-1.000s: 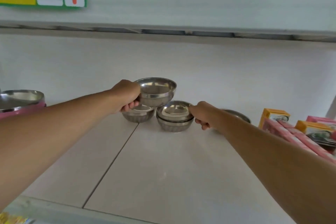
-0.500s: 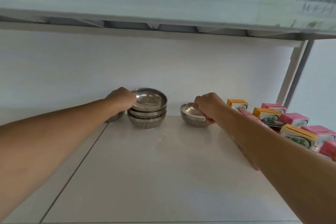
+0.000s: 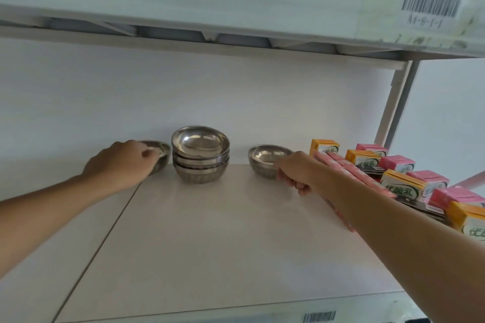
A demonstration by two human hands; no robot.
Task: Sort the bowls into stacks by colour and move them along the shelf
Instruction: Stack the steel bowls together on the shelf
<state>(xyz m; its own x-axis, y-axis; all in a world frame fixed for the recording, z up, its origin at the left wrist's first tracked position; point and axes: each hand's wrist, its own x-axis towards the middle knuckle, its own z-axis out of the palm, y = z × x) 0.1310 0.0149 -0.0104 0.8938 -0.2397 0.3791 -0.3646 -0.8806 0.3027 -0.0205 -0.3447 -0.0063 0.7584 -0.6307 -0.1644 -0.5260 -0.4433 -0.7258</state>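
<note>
Since 0.5 s ago our left hand has left the stack & now pinches the left bowl. Right hand fingers grip the right bowl rim.

Silver bowls — pink, orange cartons

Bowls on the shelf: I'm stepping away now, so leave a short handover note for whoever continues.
Left hand: grip on the rim of the left single bowl.
Right hand: grip on the rim of the right single bowl.
Steel stack stands between them on the shelf; drink cartons lie at right.
Done: several bowls nested.
Left: add both singles, then shift the stack along.
</note>
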